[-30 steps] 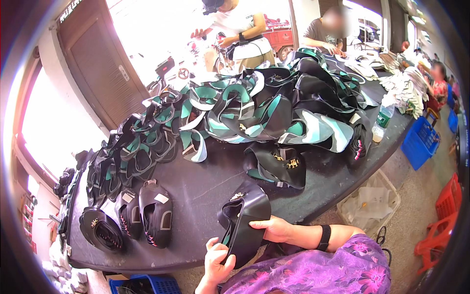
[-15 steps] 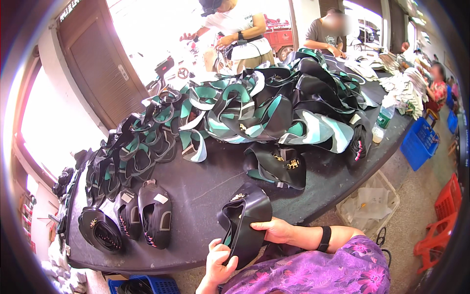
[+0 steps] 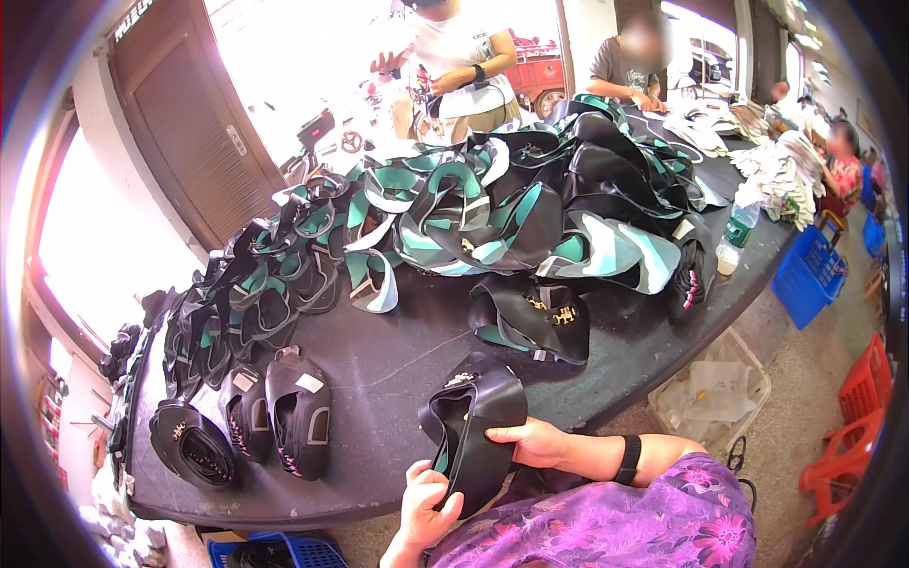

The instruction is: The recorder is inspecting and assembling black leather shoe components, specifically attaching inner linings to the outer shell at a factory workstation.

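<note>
I hold a black shoe upper with a small gold ornament over the near edge of the dark table. My left hand grips its lower end from below. My right hand, a black band on the wrist, pinches its right side. A similar black upper with gold trim lies on the table just beyond. Three finished black uppers sit in a row to my left.
A large heap of black and green uppers covers the far half of the table. A plastic bottle stands at the right edge. Other people work at the far side. Blue crate, red crates and a basket stand on the floor at right.
The black upper has been turned slightly in my hands, and my left hand has shifted its grip under the lower end. A person at the far side has moved an arm.
</note>
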A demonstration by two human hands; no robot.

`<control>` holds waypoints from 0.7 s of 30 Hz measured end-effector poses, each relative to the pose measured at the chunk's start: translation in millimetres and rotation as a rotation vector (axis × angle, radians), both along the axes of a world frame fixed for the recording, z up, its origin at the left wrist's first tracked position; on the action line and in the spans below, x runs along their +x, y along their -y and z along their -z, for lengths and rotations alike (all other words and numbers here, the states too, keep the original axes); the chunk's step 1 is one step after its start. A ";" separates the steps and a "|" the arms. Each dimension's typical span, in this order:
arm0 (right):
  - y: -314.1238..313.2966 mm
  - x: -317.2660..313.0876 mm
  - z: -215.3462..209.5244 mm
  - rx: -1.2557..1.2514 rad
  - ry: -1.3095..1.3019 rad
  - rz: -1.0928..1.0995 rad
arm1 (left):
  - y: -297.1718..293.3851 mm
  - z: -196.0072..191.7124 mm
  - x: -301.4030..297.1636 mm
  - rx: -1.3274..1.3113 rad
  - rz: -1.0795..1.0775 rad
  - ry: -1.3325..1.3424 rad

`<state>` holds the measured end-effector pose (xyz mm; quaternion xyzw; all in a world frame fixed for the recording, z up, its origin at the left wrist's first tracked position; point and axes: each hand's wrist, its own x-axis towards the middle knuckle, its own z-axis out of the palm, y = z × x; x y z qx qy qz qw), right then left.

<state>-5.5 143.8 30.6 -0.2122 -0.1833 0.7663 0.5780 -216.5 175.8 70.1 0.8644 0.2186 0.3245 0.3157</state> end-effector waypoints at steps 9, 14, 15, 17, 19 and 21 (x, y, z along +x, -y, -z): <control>2.0 2.0 -1.2 -0.009 0.003 0.002 | 0.3 1.8 2.6 0.022 0.008 0.008; 2.8 5.7 1.9 -0.017 0.011 0.007 | -1.3 0.1 7.4 0.065 0.058 0.005; 2.8 6.2 1.5 -0.017 0.014 0.010 | -1.4 0.2 8.0 0.067 0.060 0.008; 3.6 5.9 -0.1 -0.013 0.021 0.015 | -1.1 1.2 8.4 0.049 0.047 0.014; 4.0 5.4 -2.4 -0.026 0.020 0.020 | -0.9 0.9 8.8 0.053 0.043 0.017; 4.0 5.3 -0.8 -0.029 0.022 0.015 | -0.3 1.1 8.5 0.057 0.041 0.022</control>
